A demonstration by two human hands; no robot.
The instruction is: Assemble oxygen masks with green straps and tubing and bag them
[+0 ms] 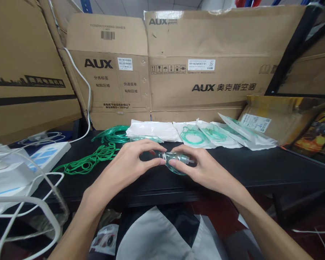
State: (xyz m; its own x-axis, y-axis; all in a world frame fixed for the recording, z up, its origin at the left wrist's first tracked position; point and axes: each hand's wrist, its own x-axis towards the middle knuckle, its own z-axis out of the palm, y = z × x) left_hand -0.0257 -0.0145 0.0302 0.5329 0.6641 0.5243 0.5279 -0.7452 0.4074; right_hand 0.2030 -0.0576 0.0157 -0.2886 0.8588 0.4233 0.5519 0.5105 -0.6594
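Observation:
Both hands hold a clear, green-tinted oxygen mask [176, 157] just above the black tabletop. My left hand [135, 157] pinches its left end, thumb and forefinger beside a small pale strip. My right hand [203, 164] grips the other end, where a pale connector sticks out to the right between the fingers. Behind the mask lie a stack of white packets [155, 130] and a clear packet [146, 138]. A bundle of green cord [89, 160] rests left of my left hand, with a coil of clear green tubing [113, 134] beyond it.
Translucent packets with green tubing [193, 136] lie along the back right of the black table [260, 168]. Large cardboard sheets [195, 43] stand behind. A white power strip [47, 155] and looping white cables [40, 206] occupy the left. A cardboard box [276, 115] sits at the right.

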